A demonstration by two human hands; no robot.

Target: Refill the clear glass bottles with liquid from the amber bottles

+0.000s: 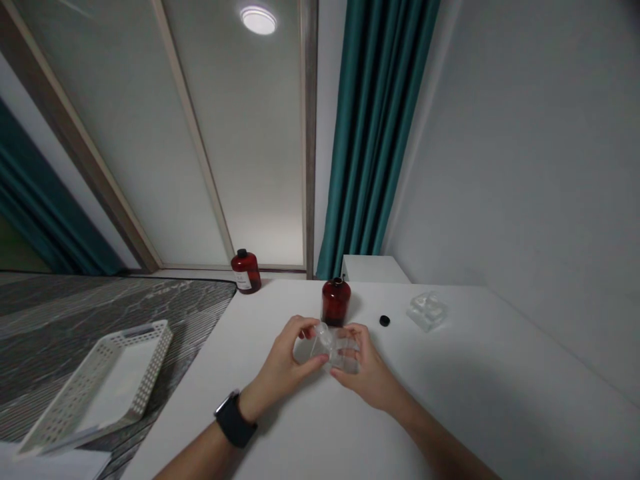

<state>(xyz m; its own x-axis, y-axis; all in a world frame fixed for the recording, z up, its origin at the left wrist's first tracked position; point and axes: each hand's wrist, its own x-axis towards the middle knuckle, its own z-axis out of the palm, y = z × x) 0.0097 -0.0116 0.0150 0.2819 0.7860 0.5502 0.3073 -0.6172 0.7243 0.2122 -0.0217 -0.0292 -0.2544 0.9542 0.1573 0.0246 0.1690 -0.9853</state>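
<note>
Both hands hold one clear plastic container (345, 355) low over the white table. My left hand (293, 350), with a dark watch (235, 419) on its wrist, has its thumb and fingers closed on the rounded left end. Around the wider right part curl the fingers of my right hand (364, 367). The see-through plastic makes its exact shape hard to tell. Just behind the hands stands a dark red bottle (336, 303) with an uncapped neck. A small black cap (385, 321) lies to its right.
A capped red bottle (246, 272) with a white label stands at the table's far left corner. Crumpled clear plastic (427, 311) rests at the right on the white table (450, 413). Left of the table is a white perforated basket (90, 367). A grey wall (540, 167) bounds the right side.
</note>
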